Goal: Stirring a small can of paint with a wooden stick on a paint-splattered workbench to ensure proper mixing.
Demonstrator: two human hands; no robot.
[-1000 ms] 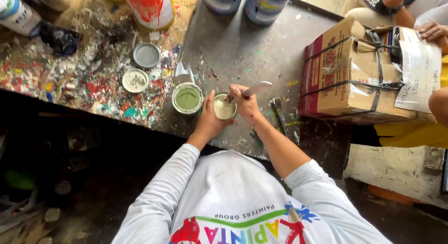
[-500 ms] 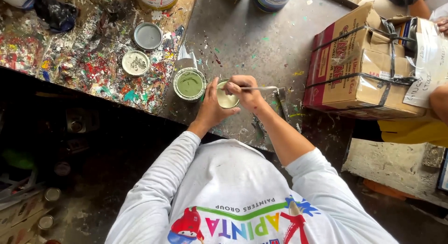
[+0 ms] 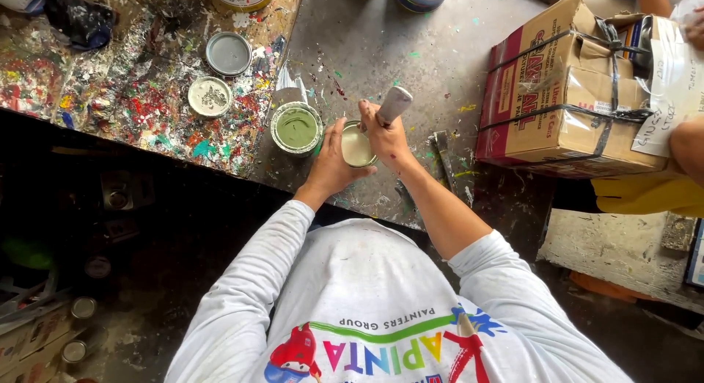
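Left hand point(image 3: 331, 165) is wrapped around a small round metal tin of pale cream paint point(image 3: 357, 145). Right hand point(image 3: 386, 139) grips a pale-handled stirring tool point(image 3: 394, 104) dipped into it. Mixing appears under way; paint looks even. An open tin of green paint point(image 3: 296, 129) stands just left of the left hand, two loose round lids point(image 3: 227, 53) beyond.

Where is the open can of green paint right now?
In the head view, the can of green paint stands on the grey bench, just left of the small pale-paint can that the left hand steadies, below two loose round lids.
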